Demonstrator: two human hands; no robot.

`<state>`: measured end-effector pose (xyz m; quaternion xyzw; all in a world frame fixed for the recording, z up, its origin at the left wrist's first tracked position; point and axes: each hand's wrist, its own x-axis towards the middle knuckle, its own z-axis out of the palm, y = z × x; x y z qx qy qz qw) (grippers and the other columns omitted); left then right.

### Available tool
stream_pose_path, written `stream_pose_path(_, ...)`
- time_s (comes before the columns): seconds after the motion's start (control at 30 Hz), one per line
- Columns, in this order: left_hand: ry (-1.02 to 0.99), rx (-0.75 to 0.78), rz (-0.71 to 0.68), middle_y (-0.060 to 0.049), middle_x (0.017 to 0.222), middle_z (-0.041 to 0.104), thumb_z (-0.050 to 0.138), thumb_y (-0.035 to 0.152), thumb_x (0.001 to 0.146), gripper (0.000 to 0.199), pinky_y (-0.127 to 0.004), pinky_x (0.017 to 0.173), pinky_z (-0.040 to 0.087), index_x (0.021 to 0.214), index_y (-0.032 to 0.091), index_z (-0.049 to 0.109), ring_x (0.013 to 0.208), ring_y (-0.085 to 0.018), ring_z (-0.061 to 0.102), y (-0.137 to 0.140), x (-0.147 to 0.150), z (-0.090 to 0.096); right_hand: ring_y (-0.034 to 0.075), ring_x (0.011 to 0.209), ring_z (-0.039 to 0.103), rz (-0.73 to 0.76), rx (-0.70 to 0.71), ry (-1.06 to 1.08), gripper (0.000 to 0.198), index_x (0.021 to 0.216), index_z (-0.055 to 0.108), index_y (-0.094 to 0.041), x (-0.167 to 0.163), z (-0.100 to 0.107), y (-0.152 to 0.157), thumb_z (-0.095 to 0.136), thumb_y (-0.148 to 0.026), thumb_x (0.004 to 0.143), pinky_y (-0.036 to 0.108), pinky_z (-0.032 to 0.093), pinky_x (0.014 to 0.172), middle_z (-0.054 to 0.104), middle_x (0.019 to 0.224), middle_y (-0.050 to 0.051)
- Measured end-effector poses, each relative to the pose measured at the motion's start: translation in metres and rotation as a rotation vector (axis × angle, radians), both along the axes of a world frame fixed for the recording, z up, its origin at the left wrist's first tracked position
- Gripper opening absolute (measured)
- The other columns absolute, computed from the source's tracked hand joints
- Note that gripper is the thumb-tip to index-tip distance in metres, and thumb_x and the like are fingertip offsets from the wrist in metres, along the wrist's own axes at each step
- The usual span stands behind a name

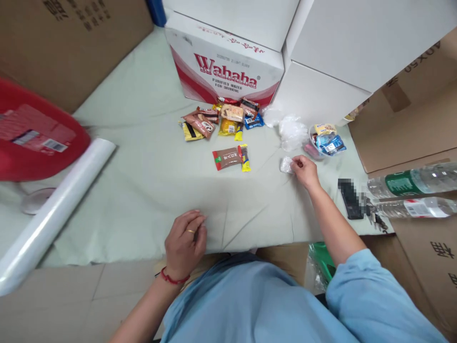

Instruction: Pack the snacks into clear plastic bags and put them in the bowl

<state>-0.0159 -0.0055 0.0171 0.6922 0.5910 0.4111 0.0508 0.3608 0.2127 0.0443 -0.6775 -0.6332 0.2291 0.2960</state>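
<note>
My right hand (306,172) pinches a small crumpled wad of clear plastic (286,165) against the cloth-covered table (143,190). Loosely curled at the table's front edge, my left hand (186,238) shows nothing in its fingers. Between and beyond the hands lie a brown and red snack packet (228,158) and a slim yellow packet (245,158), side by side. Farther back is a pile of wrapped snacks (233,113). Bunched clear plastic (291,131) sits behind my right hand, beside a clear tub (316,151) holding several snack packets.
A Wahaha water carton (228,66) and white boxes (321,90) stand along the back. At left are a red container (39,133) and a long plastic-film roll (57,214). A black phone (350,197), keys (376,219) and two bottles (421,181) lie at right.
</note>
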Motion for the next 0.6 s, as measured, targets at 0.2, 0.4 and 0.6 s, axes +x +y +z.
stream_pose_path(0.2, -0.569, -0.376, -0.076, -0.007, 0.107, 0.065, 0.054, 0.034, 0.099, 0.022, -0.027, 0.067, 0.054, 0.107, 0.021, 0.069, 0.082, -0.015, 0.066, 0.022, 0.033, 0.036, 0.013, 0.067, 0.057, 0.115, 0.076, 0.494, 0.020, 0.095, 0.072, -0.023, -0.050, 0.005, -0.066, 0.070, -0.039, 0.084, 0.030, 0.051, 0.069, 0.066, 0.090, 0.001)
stream_pose_path(0.4, -0.940, -0.685, -0.286, -0.003, 0.093, 0.066, 0.071, 0.048, 0.084, 0.034, -0.024, 0.060, 0.043, 0.099, 0.018, 0.063, 0.063, -0.009, 0.053, 0.067, 0.090, 0.039, 0.019, 0.086, 0.062, 0.351, 0.115, 0.456, 0.013, 0.093, 0.078, -0.028, -0.095, 0.021, -0.119, 0.065, -0.031, 0.092, 0.033, 0.051, 0.075, 0.066, 0.096, 0.004)
stream_pose_path(0.6, -1.217, -0.811, -0.247, 0.007, 0.062, 0.049, 0.079, 0.052, 0.074, 0.039, -0.022, 0.051, 0.030, 0.081, 0.020, 0.057, 0.053, -0.007, 0.041, 0.064, 0.090, 0.022, 0.019, 0.091, 0.062, 0.241, 0.117, 0.520, 0.011, 0.087, 0.076, -0.028, -0.081, 0.010, -0.132, 0.066, -0.031, 0.090, 0.033, 0.049, 0.078, 0.066, 0.095, 0.004)
